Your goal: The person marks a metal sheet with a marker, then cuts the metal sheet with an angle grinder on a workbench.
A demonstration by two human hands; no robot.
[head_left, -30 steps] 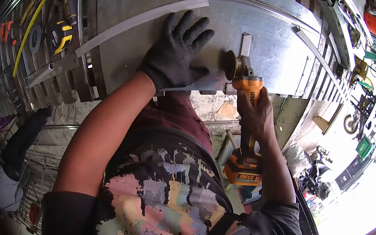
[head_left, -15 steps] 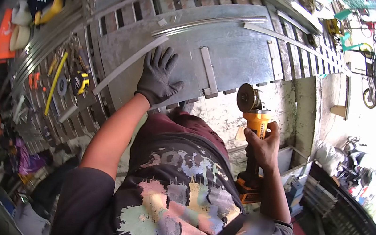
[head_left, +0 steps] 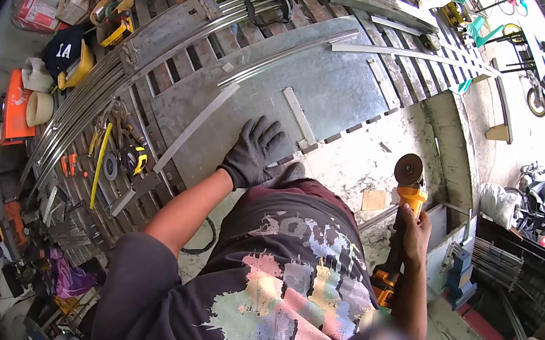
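My left hand point(head_left: 252, 152), in a dark grey work glove, rests at the front edge of a grey metal sheet point(head_left: 341, 69), its fingers stretched out and slightly bent. It holds nothing. My right hand point(head_left: 413, 233), bare, is wrapped round the body of a yellow and black cordless angle grinder point(head_left: 411, 194). The grinder points up and away from me, its dark round disc point(head_left: 409, 168) at the top, to the right of the sheet. A short flat metal strip point(head_left: 300, 116) lies on the sheet to the right of my gloved fingers; a longer strip point(head_left: 197, 126) lies to their left.
The sheet rests on a slatted bench. Thin metal bars point(head_left: 287, 58) lie across its far part. To the left are a yellow tape measure point(head_left: 135, 159), a yellow folding rule point(head_left: 101, 165) and pliers. Black goggles point(head_left: 267, 4) lie at the back. A concrete ledge point(head_left: 465, 144) stands at right.
My left hand has slid back toward the sheet's near edge and its fingers have come closer together. The grinder has moved right, farther from the sheet. The camera view has shifted too.
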